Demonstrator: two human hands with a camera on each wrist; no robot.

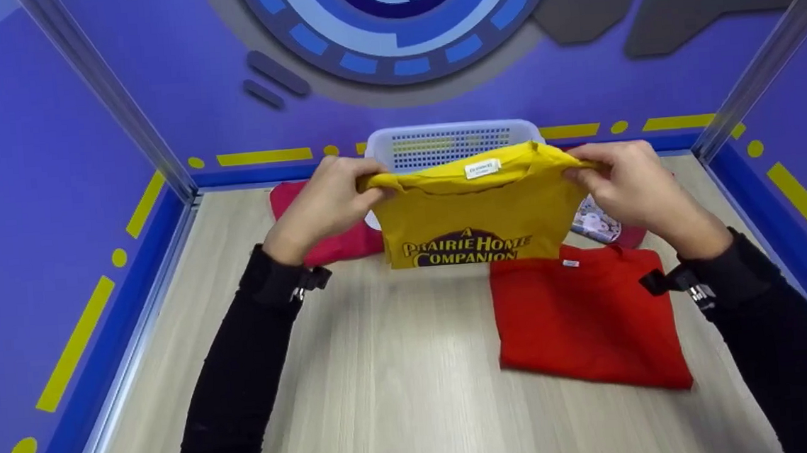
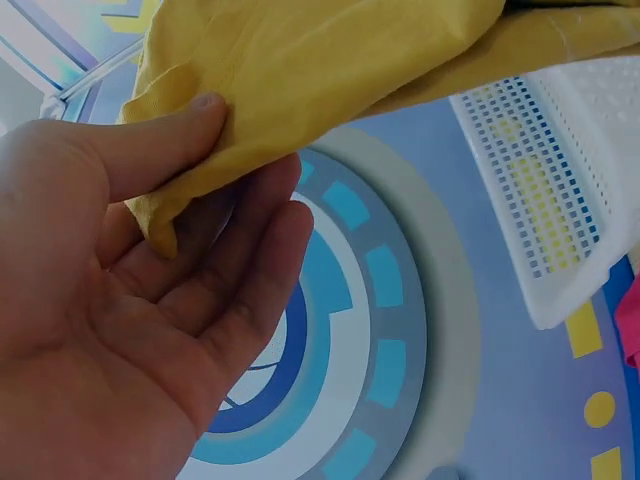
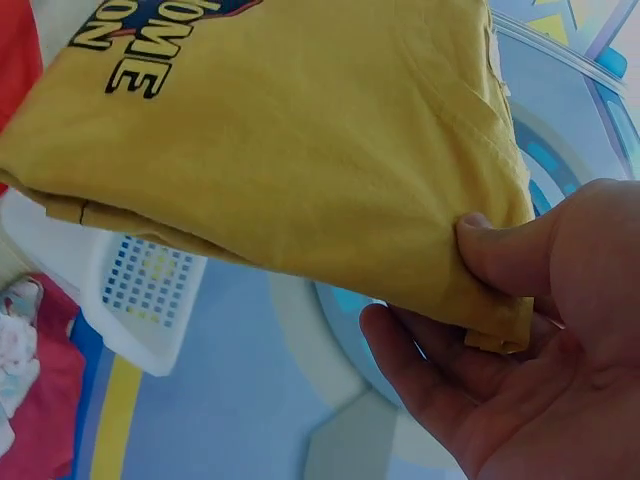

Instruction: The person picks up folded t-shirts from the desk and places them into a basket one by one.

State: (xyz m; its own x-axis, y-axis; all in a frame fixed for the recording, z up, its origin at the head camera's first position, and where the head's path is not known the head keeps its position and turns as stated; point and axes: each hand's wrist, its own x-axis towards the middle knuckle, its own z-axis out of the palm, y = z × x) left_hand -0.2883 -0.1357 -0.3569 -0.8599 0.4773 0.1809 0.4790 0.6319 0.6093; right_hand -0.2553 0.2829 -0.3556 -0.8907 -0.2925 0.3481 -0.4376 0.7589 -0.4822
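A folded yellow T-shirt (image 1: 474, 214) with dark lettering and a white neck label hangs above the table between both hands. My left hand (image 1: 327, 203) pinches its upper left corner; in the left wrist view the thumb lies on top of the cloth (image 2: 300, 80) and the fingers are beneath. At the upper right corner, my right hand (image 1: 631, 186) pinches the shirt between thumb and fingers, as the right wrist view also shows. Below and to the right, a folded red T-shirt (image 1: 587, 320) lies flat on the table, its top edge partly behind the yellow one.
A white perforated basket (image 1: 454, 134) stands at the back wall, partly hidden by the yellow shirt. Pinkish-red cloth (image 1: 344, 245) lies at the back left. Behind the right hand, a printed garment (image 1: 595, 221) is partly visible. Blue panels enclose the wooden table (image 1: 386, 384).
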